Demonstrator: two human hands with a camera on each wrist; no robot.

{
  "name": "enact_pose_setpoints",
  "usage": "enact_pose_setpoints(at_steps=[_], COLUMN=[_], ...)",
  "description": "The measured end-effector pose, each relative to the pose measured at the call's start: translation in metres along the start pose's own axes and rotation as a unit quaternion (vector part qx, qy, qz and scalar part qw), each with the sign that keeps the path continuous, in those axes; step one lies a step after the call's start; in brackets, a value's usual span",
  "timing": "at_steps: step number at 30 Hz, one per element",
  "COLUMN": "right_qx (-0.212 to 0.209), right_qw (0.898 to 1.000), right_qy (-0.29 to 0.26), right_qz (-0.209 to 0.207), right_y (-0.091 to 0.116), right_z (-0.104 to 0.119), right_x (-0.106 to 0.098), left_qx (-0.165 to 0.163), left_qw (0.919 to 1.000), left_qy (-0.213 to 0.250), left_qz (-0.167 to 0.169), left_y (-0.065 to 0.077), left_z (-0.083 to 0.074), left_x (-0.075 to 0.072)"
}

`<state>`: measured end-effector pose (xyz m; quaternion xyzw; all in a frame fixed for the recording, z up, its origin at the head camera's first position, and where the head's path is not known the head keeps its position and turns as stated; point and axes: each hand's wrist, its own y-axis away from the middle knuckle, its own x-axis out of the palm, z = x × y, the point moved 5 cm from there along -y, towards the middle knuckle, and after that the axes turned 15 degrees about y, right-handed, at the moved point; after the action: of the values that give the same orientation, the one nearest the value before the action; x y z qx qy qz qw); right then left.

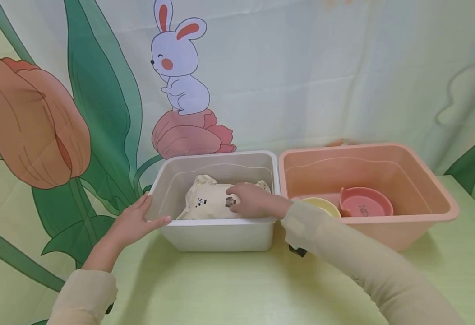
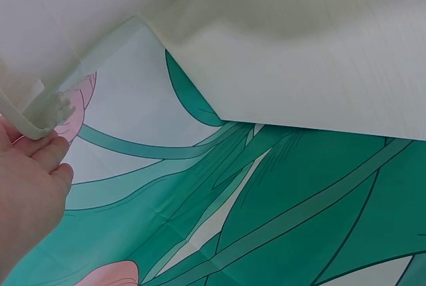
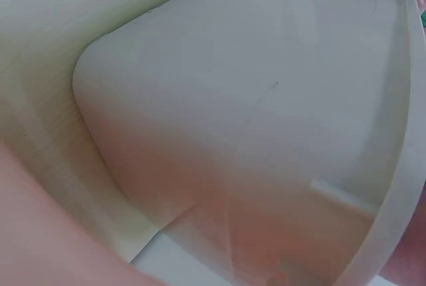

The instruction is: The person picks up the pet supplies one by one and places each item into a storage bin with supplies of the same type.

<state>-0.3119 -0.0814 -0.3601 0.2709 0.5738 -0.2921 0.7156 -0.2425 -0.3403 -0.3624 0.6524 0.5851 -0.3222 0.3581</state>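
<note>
A puffy cream cloth bundle [image 1: 210,201] with small printed figures and ruffled corners lies inside the white bin [image 1: 221,234]; its exact kind is unclear. My right hand [image 1: 253,199] reaches over the bin's front right corner and grips the cloth between thumb and fingers; some fingertips are hidden. In the right wrist view the bin's outer wall [image 3: 253,86] fills most of the picture and hides the cloth. My left hand [image 1: 133,223] rests at the bin's left front corner, thumb extended along the front rim. From the left wrist view, its fingers [image 2: 50,156] touch the rim's underside.
A peach bin [image 1: 408,230] stands against the white bin's right side. Inside it are a yellow round dish [image 1: 322,205] and a pink round dish [image 1: 366,202]. Both bins sit on a pale green table [image 1: 221,284], before a printed curtain [image 1: 302,90].
</note>
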Motion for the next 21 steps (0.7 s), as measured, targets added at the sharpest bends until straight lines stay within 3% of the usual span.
enact_pose_setpoints(at_steps=[4,10,21], right_qx=[0.011,-0.013,-0.03], right_qw=[0.999,0.997,0.995], right_qy=[-0.024,-0.044,-0.052], right_qz=[-0.033,-0.066,-0.077], right_y=[0.001,0.006,0.022], right_z=[-0.006,-0.013,-0.016], right_x=[-0.004,-0.014,-0.024], left_qx=[0.001,0.001,0.005], left_qw=[1.0,1.0,1.0], left_qy=[-0.001,-0.002,-0.004], left_qz=[-0.001,-0.001,0.0], left_y=[-0.001,-0.001,-0.001], left_z=[0.002,0.002,0.001], left_x=[0.001,0.001,0.001])
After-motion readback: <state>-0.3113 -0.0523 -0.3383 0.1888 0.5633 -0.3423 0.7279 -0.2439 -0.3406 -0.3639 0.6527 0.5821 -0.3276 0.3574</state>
